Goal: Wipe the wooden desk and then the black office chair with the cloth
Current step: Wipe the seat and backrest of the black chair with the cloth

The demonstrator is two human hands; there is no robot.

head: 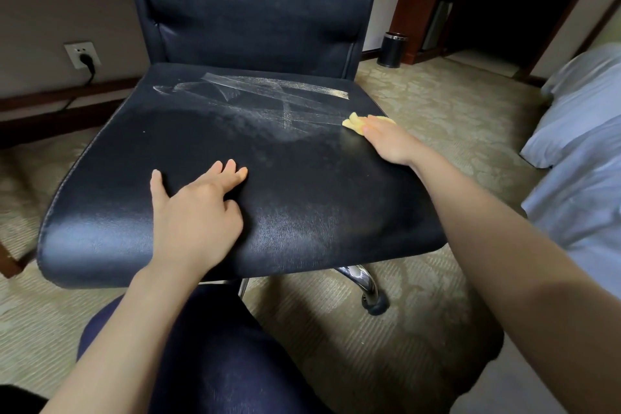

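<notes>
Now the right hand [389, 141] presses the cloth [353, 123] flat at the right edge of the chair [302, 185], left hand [191, 212] splayed mid-seat.

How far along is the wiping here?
Done: wipe streaks cross the rear of the black office chair's seat, fainter smears on the backrest. In hand: the right hand presses the yellow cloth at the seat's right edge; the left hand rests near the front. Left: the seat's streak-free front. The desk cannot be judged.
</notes>
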